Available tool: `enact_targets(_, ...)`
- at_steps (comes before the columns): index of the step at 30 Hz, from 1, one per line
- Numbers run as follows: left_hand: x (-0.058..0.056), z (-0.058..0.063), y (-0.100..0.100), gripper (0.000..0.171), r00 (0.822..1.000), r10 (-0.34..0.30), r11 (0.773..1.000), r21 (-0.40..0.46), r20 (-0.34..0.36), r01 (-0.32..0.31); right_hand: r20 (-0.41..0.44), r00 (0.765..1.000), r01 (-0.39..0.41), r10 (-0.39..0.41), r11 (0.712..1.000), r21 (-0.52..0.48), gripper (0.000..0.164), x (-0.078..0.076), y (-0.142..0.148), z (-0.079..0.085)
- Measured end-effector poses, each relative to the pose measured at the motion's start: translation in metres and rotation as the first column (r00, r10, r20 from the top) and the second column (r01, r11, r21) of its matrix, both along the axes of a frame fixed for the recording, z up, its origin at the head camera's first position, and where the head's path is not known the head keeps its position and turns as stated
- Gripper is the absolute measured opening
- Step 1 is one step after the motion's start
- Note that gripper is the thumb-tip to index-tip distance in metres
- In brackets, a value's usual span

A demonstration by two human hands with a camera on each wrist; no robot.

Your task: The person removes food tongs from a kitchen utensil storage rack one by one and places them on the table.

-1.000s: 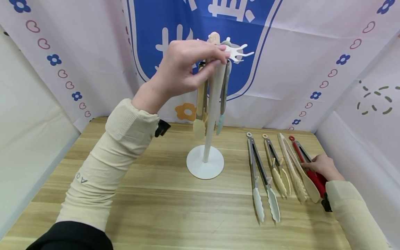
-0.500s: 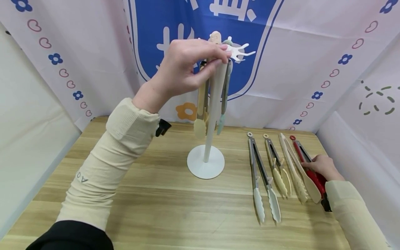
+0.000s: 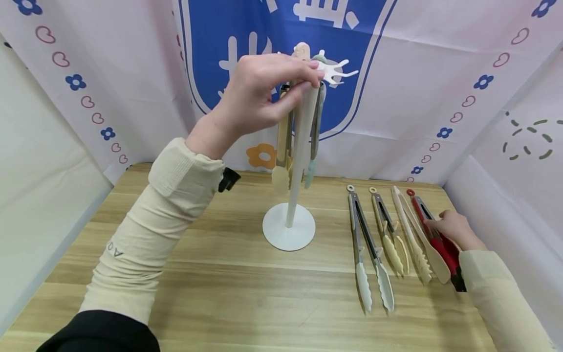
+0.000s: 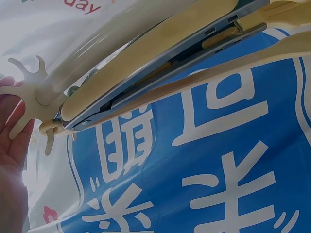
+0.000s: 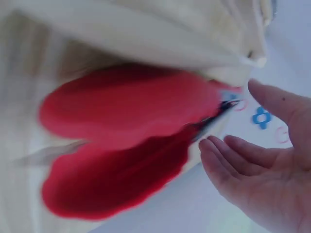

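In the head view my left hand [image 3: 272, 93] pinches the top of a white rack [image 3: 295, 156], between its branching hooks. Cream tongs [image 4: 146, 63] hang from a hook by a ring in the left wrist view; behind the post, pale green tongs [image 3: 314, 132] hang too. At far right, my right hand [image 3: 455, 229] hovers around red tongs [image 3: 446, 252] lying on the table, partly covering them in the head view. The right wrist view shows this hand with fingers loosely extended and thumb apart, beside the tongs' red tips [image 5: 116, 184].
To the left of the red tongs lie beige tongs [image 3: 411, 234], small yellow-tipped tongs [image 3: 393, 249] and long white-tipped tongs [image 3: 361, 274], in a row on the wooden table [image 3: 220, 293]. A printed cloth [image 3: 396, 98] hangs behind the table.
My right hand has shifted slightly toward the back of the table along the red tongs, and more of their red part shows. My left hand stays at the rack's top.
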State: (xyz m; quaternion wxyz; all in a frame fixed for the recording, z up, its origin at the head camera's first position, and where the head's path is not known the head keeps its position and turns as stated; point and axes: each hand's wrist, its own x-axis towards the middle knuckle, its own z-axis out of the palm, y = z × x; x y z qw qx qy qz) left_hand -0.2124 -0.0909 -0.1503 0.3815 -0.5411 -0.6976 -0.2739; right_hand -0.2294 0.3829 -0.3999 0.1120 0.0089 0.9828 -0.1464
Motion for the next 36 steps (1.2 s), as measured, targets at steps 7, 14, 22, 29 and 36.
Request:
enact_targets(7, 0.000, -0.001, 0.001, 0.013, 1.000, -0.009, 1.000, 0.007, -0.004, 0.009, -0.207, 0.978, -0.039, 0.021, 0.996, -0.081, 0.052, 0.000, -0.031, 0.023)
enact_targets(14, 0.000, -0.002, 0.001, 0.014, 1.000, -0.017, 1.000, 0.019, 0.006, 0.017, -0.349, 0.936, -0.102, 0.048, 0.985, -0.139, 0.042, 0.005, -0.067, 0.050)
enact_targets(22, 0.001, -0.003, 0.002, 0.013, 1.000, -0.009, 1.000, 0.023, 0.004, 0.009, -0.396, 0.914, -0.166, 0.084, 0.970, -0.177, 0.041, 0.008, -0.095, 0.070)
enact_targets(29, 0.001, -0.003, 0.002, 0.014, 1.000, -0.006, 1.000, 0.022, 0.008, 0.006, -0.386, 0.915, -0.201, 0.116, 0.961, -0.188, 0.043, 0.011, -0.109, 0.083)
enact_targets(36, 0.001, -0.003, 0.001, 0.014, 1.000, -0.006, 1.000, 0.026, 0.003, 0.006, -0.453, 0.885, -0.227, 0.109, 0.950, -0.215, 0.041, 0.012, -0.127, 0.101)
